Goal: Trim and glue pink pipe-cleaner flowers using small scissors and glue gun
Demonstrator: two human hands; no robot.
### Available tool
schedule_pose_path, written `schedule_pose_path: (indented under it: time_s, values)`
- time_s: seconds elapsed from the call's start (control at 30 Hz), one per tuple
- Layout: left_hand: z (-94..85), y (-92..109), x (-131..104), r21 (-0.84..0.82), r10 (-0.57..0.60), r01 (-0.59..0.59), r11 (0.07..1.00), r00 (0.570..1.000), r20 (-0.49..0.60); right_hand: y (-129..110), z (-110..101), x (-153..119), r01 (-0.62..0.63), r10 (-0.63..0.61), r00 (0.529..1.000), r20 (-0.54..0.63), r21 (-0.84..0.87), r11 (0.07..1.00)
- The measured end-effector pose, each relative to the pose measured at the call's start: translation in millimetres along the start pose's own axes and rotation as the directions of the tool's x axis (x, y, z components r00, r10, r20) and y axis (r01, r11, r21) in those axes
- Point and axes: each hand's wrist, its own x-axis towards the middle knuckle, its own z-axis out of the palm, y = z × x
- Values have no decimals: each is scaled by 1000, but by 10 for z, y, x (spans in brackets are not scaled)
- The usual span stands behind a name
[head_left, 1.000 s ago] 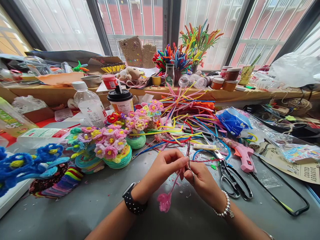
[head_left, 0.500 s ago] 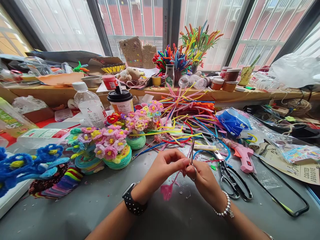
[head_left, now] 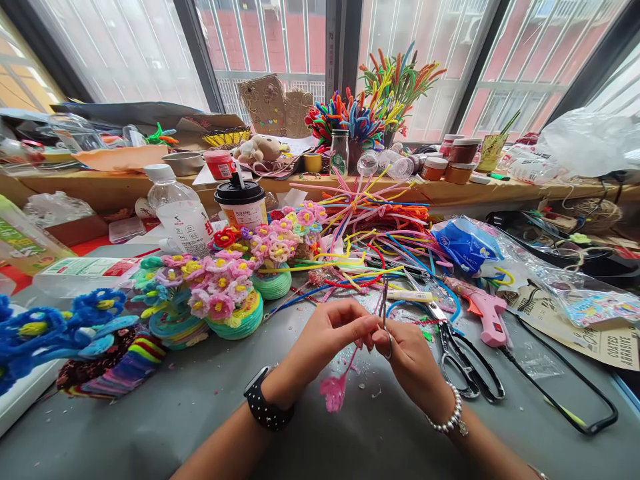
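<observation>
My left hand (head_left: 333, 339) pinches a thin pink stem near the middle of the view. From that stem a pink fuzzy flower (head_left: 333, 392) hangs below my fingers, over the grey table (head_left: 210, 433). My right hand (head_left: 413, 357) is closed around small scissors (head_left: 384, 303), with a finger through the metal handle ring and the narrow blades pointing up. The fingertips of both hands meet beside the blades. Exactly where the stem lies against the blades is hard to make out.
Pipe-cleaner flower pots (head_left: 235, 313) crowd the left. Ahead lies a heap of pipe cleaners (head_left: 370, 213). Large black-handled scissors (head_left: 467, 367) and a pink glue gun (head_left: 483, 310) with its black cable are at right. A cup (head_left: 243, 207) and bottle (head_left: 180, 213) stand behind the flowers.
The pink flower has swung slightly down and hangs more sharply in view. My hands have hardly moved, and both keep their grip.
</observation>
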Motion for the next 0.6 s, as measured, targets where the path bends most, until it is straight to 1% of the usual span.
schedule_pose_path:
  time_s: [0.23, 0.43, 0.6]
  values:
    - [-4, -26, 19, -27, 2, -2, 1000, 1000, 24, 17, 29, 5, -25, 25, 1000, 2, 99, 995]
    - [7, -20, 17, -22, 2, -1, 1000, 1000, 23, 29, 17, -8, -22, 22, 1000, -5, 70, 997]
    - [12, -11, 14, -24, -8, 9, 1000, 1000, 20, -1, 6, 2, -32, 31, 999, 9, 109, 993]
